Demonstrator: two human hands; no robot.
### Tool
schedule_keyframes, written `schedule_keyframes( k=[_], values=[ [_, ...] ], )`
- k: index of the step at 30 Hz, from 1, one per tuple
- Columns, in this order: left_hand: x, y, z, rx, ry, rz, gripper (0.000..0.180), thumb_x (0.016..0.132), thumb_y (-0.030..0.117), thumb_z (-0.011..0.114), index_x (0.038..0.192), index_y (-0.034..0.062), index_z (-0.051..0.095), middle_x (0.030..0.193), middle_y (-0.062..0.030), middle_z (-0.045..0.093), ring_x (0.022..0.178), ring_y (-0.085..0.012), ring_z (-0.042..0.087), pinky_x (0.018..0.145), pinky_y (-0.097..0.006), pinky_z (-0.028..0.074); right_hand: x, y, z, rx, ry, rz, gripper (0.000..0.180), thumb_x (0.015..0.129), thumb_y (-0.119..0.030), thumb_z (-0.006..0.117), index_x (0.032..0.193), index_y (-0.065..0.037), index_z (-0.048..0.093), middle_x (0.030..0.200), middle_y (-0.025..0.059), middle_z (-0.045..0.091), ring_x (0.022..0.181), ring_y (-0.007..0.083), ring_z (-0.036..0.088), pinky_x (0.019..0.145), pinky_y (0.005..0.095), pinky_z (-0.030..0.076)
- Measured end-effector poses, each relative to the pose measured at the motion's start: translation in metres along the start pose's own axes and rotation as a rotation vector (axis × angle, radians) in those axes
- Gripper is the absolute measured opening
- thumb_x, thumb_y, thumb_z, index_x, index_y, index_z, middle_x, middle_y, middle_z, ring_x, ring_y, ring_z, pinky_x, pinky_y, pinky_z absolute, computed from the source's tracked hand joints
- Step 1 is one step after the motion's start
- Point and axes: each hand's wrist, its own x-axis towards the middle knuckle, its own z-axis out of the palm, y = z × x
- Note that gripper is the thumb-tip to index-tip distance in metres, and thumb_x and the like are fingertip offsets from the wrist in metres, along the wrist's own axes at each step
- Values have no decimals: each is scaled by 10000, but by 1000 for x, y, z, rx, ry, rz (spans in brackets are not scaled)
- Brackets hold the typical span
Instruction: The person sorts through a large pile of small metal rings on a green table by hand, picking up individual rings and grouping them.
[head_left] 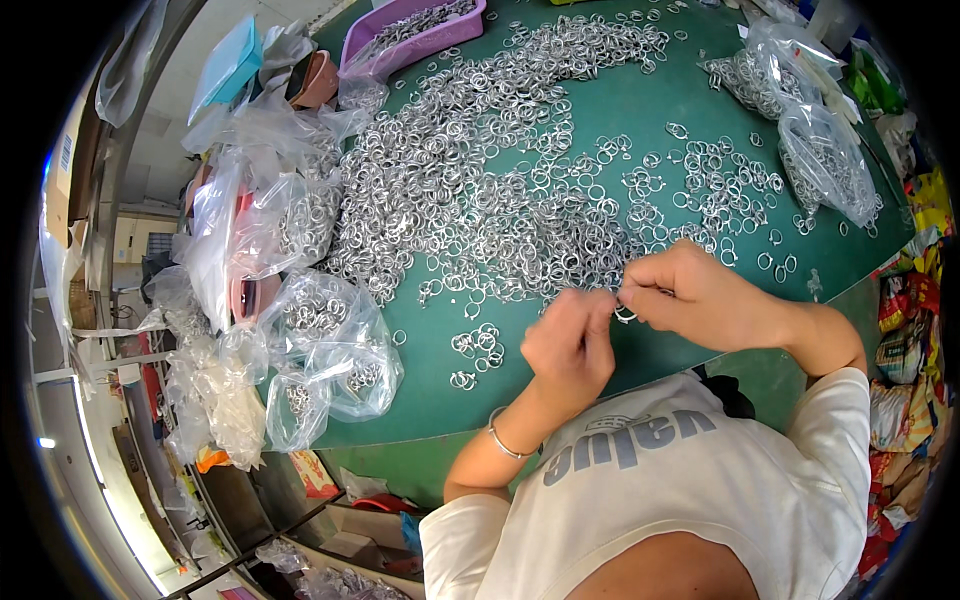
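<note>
My left hand (570, 342) and my right hand (690, 298) meet over the near edge of the table, both with fingers pinched. At the right fingertips a silver-coloured metal ring (625, 316) shows in part, and the right thumb and fingers close on it. What the left fingertips pinch is hidden by the fingers. Just beyond both hands lies a large heap of similar metal rings (450, 170). A small group of rings (483, 346) lies apart to the left of my left hand. Looser rings (730, 185) spread beyond my right hand.
Clear plastic bags with rings (335, 340) crowd the left side of the green table (440, 405). More filled bags (825, 150) stand at the far right. A purple basket (358, 40) of small metal parts sits at the back. Colourful packages (905, 330) pile up beyond the right edge.
</note>
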Motion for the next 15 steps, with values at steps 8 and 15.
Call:
schedule_keyframes(
  k=[8,15],
  values=[
    [1,2,-11,-511,-108,-715,219,892,112,515,737,-20,597,579,-8,538,466,-30,406,408,-178,281,0,10,6,-495,120,-335,132,859,-114,497,756,-32,490,554,160,500,514,361,510,456,428,372],
    [-2,1,-9,43,9,-40,62,805,-35,572,749,-27,596,556,-80,498,437,-141,451,397,-239,338,6,1,2,-351,38,-312,150,858,-123,512,744,-30,481,552,155,494,517,359,504,454,424,361]
  ],
)
